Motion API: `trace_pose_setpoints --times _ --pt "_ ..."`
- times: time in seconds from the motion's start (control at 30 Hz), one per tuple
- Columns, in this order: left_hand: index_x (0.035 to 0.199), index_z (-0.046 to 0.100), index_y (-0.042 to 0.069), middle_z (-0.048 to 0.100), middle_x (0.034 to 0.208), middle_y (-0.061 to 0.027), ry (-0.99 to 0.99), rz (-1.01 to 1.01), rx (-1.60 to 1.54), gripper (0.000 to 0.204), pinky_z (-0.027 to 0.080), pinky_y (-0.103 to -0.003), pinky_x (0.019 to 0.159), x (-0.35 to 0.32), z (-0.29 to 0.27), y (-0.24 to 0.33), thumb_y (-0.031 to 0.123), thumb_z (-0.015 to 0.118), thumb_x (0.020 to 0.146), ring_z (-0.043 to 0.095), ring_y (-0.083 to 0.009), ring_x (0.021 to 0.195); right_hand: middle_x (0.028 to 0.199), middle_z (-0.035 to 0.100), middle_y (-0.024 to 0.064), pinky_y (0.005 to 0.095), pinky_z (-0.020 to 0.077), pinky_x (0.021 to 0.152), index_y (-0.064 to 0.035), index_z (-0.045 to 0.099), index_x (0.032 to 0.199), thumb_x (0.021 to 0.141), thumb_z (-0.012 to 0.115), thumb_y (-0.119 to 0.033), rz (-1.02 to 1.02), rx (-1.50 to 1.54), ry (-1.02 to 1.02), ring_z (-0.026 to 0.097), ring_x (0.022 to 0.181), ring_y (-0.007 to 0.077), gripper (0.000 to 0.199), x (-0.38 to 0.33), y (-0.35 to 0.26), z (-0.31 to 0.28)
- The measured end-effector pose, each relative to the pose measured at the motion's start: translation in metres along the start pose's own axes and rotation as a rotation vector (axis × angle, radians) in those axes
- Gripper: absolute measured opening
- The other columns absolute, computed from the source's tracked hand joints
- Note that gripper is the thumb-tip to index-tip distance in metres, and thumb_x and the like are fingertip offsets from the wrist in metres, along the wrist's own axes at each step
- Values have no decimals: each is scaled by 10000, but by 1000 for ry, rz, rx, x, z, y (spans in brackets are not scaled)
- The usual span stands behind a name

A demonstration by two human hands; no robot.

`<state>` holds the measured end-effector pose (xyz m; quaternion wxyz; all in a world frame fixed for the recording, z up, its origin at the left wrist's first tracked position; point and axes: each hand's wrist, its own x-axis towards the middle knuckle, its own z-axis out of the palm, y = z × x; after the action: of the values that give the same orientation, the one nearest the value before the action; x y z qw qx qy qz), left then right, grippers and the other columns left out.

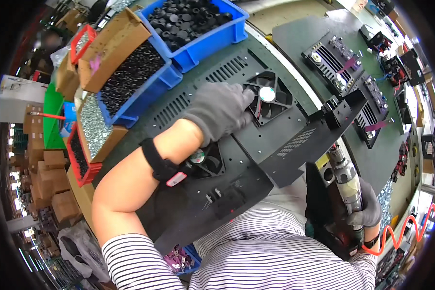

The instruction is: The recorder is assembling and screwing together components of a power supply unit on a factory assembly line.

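A black sheet-metal case panel (246, 181) with slotted vents lies tilted before me. My left hand (221, 110), in a grey glove, reaches across it with fingers closed at the left edge of a black cooling fan (268, 95) with a white hub. A second cooling fan (209, 163) sits nearer me, partly covered by my left wrist. Down at the right, my gloved right hand (367, 207) is wrapped round a silver air screwdriver (347, 183). The tool points up and away, beside the panel's raised edge, and a coiled red hose (411, 227) runs near its lower end.
Blue bins of black caps (183, 21) and black screws (133, 72) stand at the far left. Beside them are a cardboard box of silver screws (95, 125) and a red bin (79, 157). Circuit boards with heatsinks (331, 67) lie on the right-hand table.
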<state>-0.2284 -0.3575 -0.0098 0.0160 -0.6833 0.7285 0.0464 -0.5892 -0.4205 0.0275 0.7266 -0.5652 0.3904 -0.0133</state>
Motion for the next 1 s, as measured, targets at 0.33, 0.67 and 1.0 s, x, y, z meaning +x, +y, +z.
trace_pose_setpoints --times 0.33,0.67,1.0 --pt "942 632 45 627 782 -119 -75 -331 -1112 199 466 -324 630 -11 -40 4 202 551 849 601 -214 705 757 590 45 229 444 533 55 440 1179 359 893 -261 160 134 -29 558 608 115 989 0 -3 -3" --pt "964 628 2 634 812 -83 -327 -143 -1402 270 461 -299 729 14 -26 25 242 538 878 577 -159 766 805 611 59 239 458 596 59 451 1176 405 841 -180 184 26 26 566 658 116 896 -6 -12 -8" --pt "995 620 16 638 844 -146 -414 7 -1193 311 460 -333 759 16 -38 24 279 492 891 599 -241 811 741 580 110 262 487 475 79 484 1063 345 866 -169 156 133 112 576 566 163 850 -2 -23 11"
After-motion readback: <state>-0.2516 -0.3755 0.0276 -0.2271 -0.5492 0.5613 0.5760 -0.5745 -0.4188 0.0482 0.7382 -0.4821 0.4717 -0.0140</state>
